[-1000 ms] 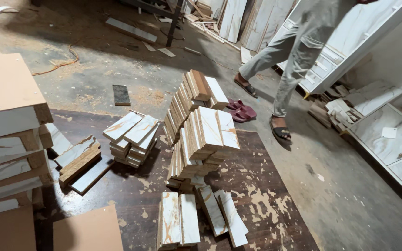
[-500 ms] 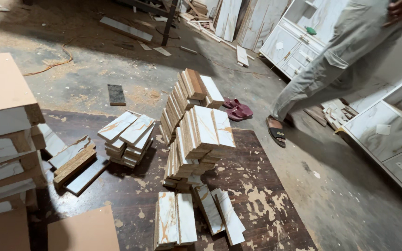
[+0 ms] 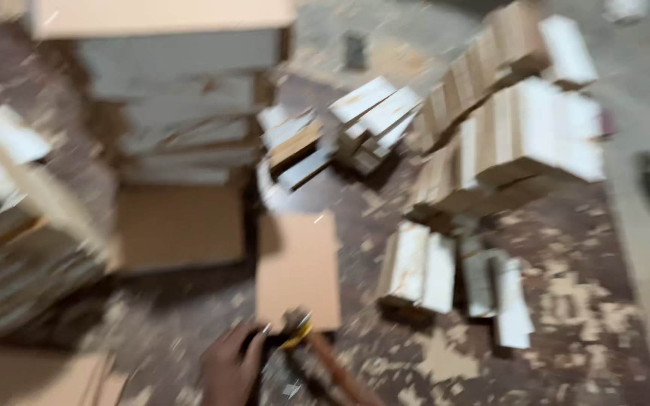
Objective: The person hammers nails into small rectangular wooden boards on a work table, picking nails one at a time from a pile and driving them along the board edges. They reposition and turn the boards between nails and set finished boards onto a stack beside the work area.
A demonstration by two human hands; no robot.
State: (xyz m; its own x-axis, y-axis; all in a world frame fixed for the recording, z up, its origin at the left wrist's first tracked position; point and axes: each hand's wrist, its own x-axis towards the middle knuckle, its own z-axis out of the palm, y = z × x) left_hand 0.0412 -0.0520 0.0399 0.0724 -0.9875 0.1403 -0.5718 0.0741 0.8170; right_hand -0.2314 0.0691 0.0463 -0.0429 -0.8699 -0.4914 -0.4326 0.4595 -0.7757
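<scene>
- At the bottom edge, 1 hand (image 3: pixel 229 370) grips a tool (image 3: pixel 295 334); the fingers are curled around its dark part, and I cannot tell whether this is the left or the right hand
- The tool is at the bottom centre, just below the near edge of a flat brown board (image 3: pixel 297 267). Its long axis goes diagonally: a thin reddish-brown shaft (image 3: pixel 336 372) runs down to the right toward the bottom edge, and the head end with a yellow band points up and left, toward the board
- The tool looks dark at the grip, with the yellow ring and a small shiny spot; the blur hides its exact kind
- The other hand is not in the picture
- Compared with the picture from 0.5 s ago, the camera has turned down and left: the hand and the tool are new in view, the walking person has left the view, and everything is now strongly blurred
- To the right of the board lies a short bundle of white strips (image 3: pixel 417 267) on the stained dark floor (image 3: pixel 566 301)
- To the left, farther, stands a stack of white-edged panels (image 3: pixel 182 98) with a brown top
- Farther right, a leaning pile of white and tan strips (image 3: pixel 520 143) stays in its place as before, with a smaller heap (image 3: pixel 374 120) between it and the stack
</scene>
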